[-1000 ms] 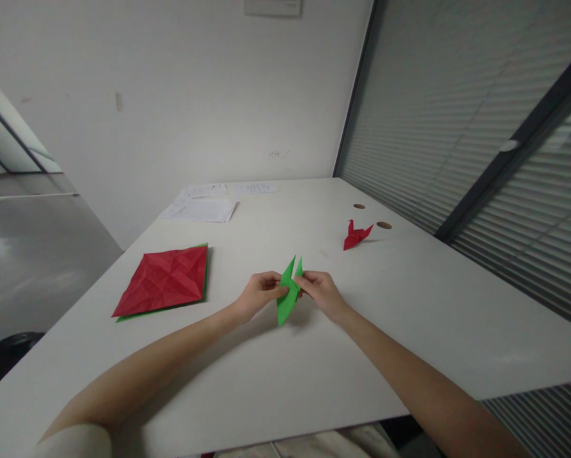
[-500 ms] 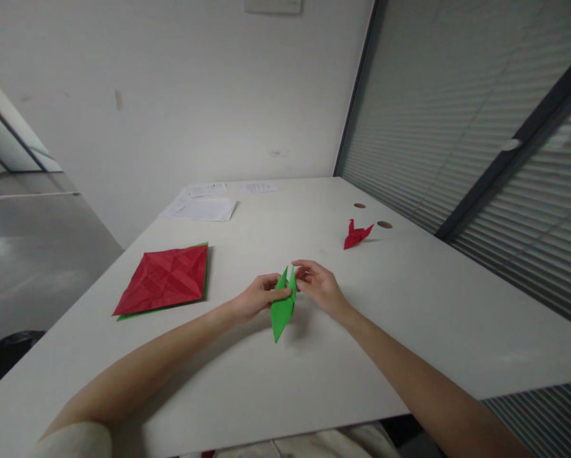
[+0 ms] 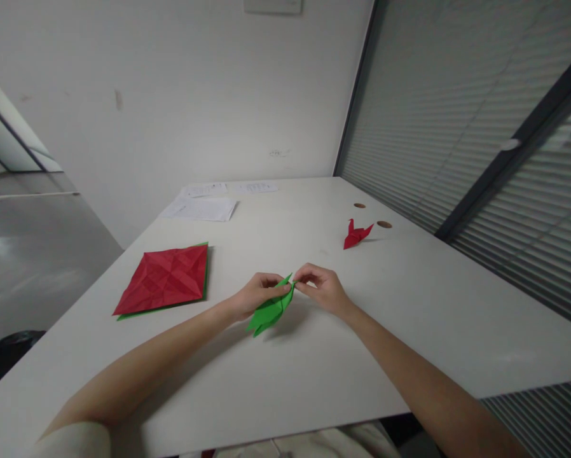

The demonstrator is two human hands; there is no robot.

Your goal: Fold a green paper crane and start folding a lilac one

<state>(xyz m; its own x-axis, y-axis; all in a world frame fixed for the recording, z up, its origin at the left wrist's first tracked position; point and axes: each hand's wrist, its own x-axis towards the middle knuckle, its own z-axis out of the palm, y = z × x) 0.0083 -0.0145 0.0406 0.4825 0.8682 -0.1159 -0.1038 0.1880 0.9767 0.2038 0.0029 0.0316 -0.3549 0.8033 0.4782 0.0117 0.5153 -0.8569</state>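
Note:
A green folded paper piece (image 3: 269, 310) is held low over the white table (image 3: 409, 331), its long point slanting down to the left. My left hand (image 3: 255, 294) pinches its upper end from the left. From the right, my right hand (image 3: 322, 290) pinches the same upper tip, fingers pressed together. Both hands meet near the table's middle.
A creased red paper square (image 3: 164, 278) lies on a green sheet at the left. A small red folded crane (image 3: 356, 234) stands at the back right, near two round holes (image 3: 383, 224). White printed sheets (image 3: 204, 207) lie at the far end. Slatted blinds line the right side.
The green piece has swung from upright to slanting, its bottom point moving left and toward the table. Both hands stayed at its upper end and dropped slightly.

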